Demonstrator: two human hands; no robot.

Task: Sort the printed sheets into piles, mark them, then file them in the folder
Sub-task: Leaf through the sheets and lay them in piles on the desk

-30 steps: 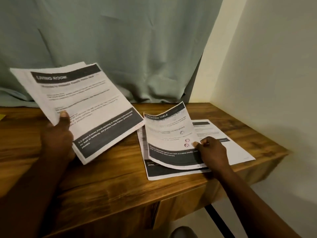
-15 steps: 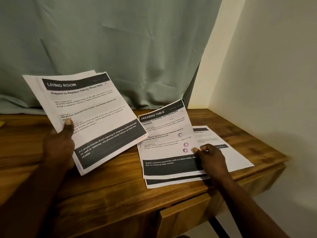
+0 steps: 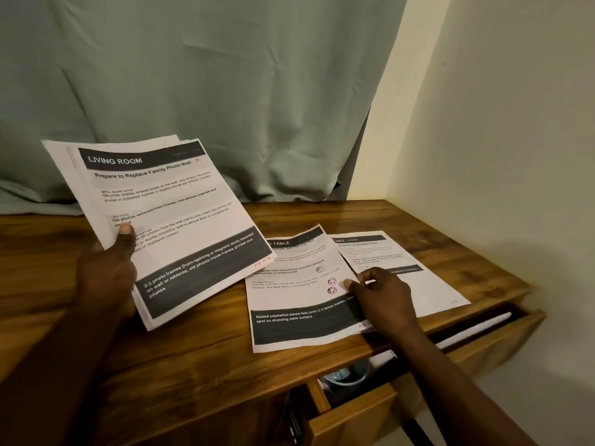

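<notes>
As both hands hold paper, left hand (image 3: 106,275): raised over left half of desk (image 3: 193,349), forearm in from lower left, back of hand to camera, fingers behind stack (image 3: 167,220), thumb (image 3: 127,235) pressed on its front near left edge, gripping it.
Right hand (image 3: 383,294): low, forearm in from lower right, wrist over desk front edge; fingers curled, thumb and forefinger pinching right edge of near sheet (image 3: 296,304) about midway up; heel covers its lower right corner.
Stack: several sheets, fanned slightly at top; held clear of desk, face to camera; LIVING ROOM header end up toward curtain (image 3: 209,91), dark footer band down toward person; long axis leans, head left, foot right; lower right corner overlaps near sheet's header in view; small red pen marks top right and by footer.
Near sheet: on desk right of centre; header toward curtain, footer band at desk front edge; long axis roughly front-to-back; right side lifted a little at pinch, rest flat.
Far sheet (image 3: 434,291): flat on desk just right of near sheet, left edge under it; header toward curtain, foot angled out right.
Desk: wood, set in corner.
Drawer (image 3: 354,410): below right hand, pulled open; contents unclear.
Curtain: grey-green, behind desk.
Wall (image 3: 499,123): pale, right of desk.
</notes>
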